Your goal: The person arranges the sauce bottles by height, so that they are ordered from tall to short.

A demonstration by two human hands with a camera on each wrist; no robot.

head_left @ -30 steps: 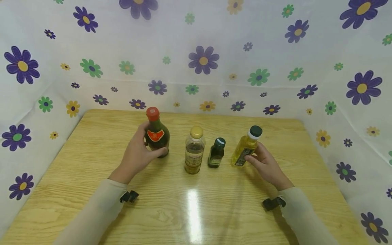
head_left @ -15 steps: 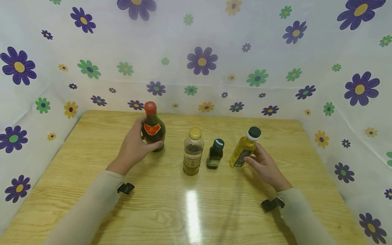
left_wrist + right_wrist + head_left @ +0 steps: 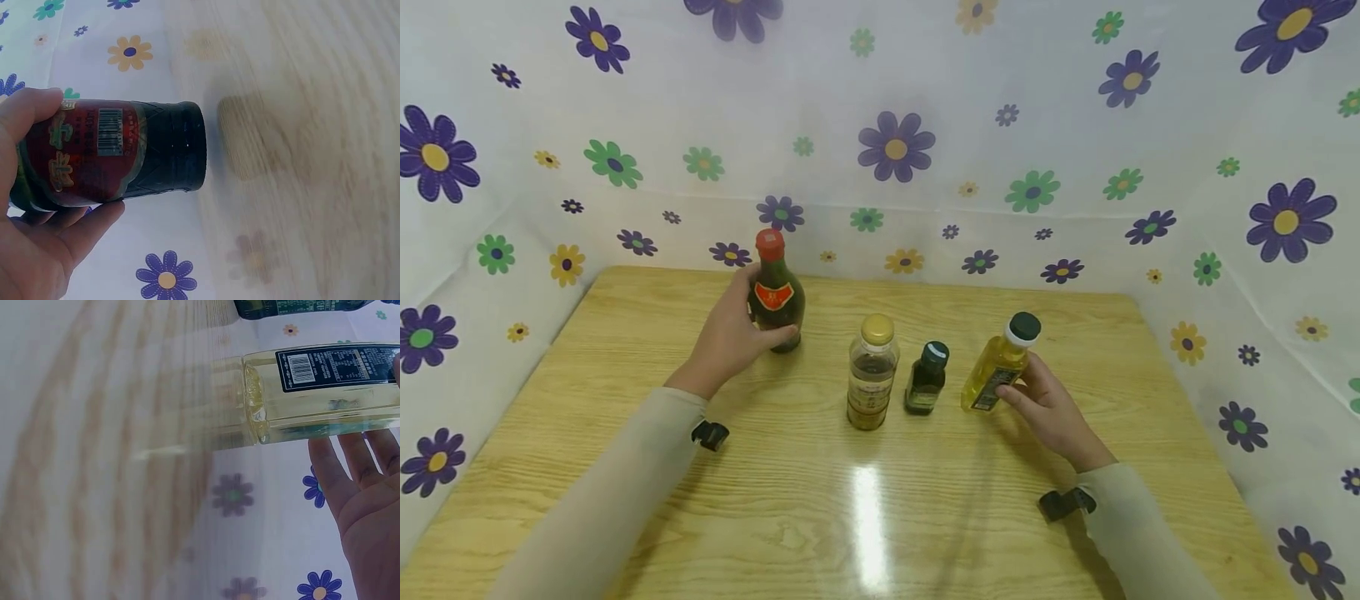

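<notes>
In the head view, my left hand (image 3: 726, 337) grips a dark bottle (image 3: 778, 298) with a red cap and a red-and-gold label, left of the other bottles. The left wrist view shows that bottle's base (image 3: 187, 147) with a narrow gap between it and its reflection on the tabletop. At the right, my right hand (image 3: 1052, 414) holds a square bottle of yellow oil (image 3: 992, 371) with a dark green cap, thumb in front. Its base meets its reflection on the table in the right wrist view. Fingers (image 3: 334, 475) of that hand show beside the oil bottle.
Between the hands stand a clear bottle (image 3: 871, 387) with a gold cap and a small dark green bottle (image 3: 925, 383). All are on or over a wooden table (image 3: 775, 508). A flower-patterned white cloth (image 3: 820, 100) surrounds the back and sides.
My left hand has moved the dark red-capped bottle away from me, toward the table's back edge, and slightly left. The right hand and the oil bottle have stayed in place.
</notes>
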